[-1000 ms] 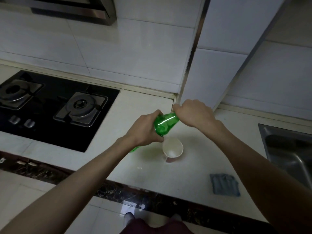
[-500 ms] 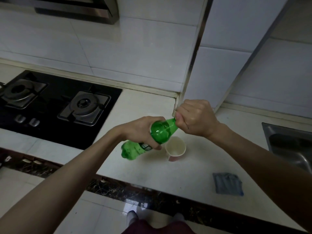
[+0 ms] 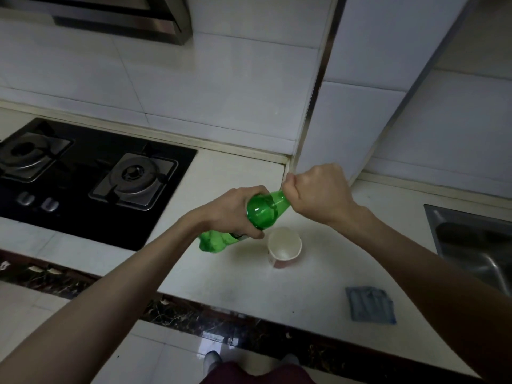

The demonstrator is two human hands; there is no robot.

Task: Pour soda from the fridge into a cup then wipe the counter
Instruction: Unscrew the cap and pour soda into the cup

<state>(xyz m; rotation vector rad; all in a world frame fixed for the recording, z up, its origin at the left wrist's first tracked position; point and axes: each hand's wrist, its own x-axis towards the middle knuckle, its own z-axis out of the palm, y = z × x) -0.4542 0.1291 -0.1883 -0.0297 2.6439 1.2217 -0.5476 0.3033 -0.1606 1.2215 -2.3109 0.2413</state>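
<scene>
A green plastic soda bottle (image 3: 261, 212) is held tilted above the white counter (image 3: 235, 275), neck pointing up and to the right. My left hand (image 3: 235, 209) grips its middle. My right hand (image 3: 318, 192) is closed around the neck end, hiding the cap. A white paper cup (image 3: 284, 246) with a red base stands upright on the counter just below and right of the bottle; its inside looks empty. A folded blue-grey cloth (image 3: 370, 304) lies flat on the counter near the front edge, to the right.
A black gas hob (image 3: 83, 178) with two burners fills the counter's left part. A steel sink (image 3: 471, 242) is at the right edge. A tiled wall and column (image 3: 346, 112) stand behind, a range hood (image 3: 110, 18) upper left. Dark counter edge runs along the front.
The bottle has tipped lower at its base, so more of its body shows below my left hand. My right hand has turned on the neck end. Cup and cloth have not moved.
</scene>
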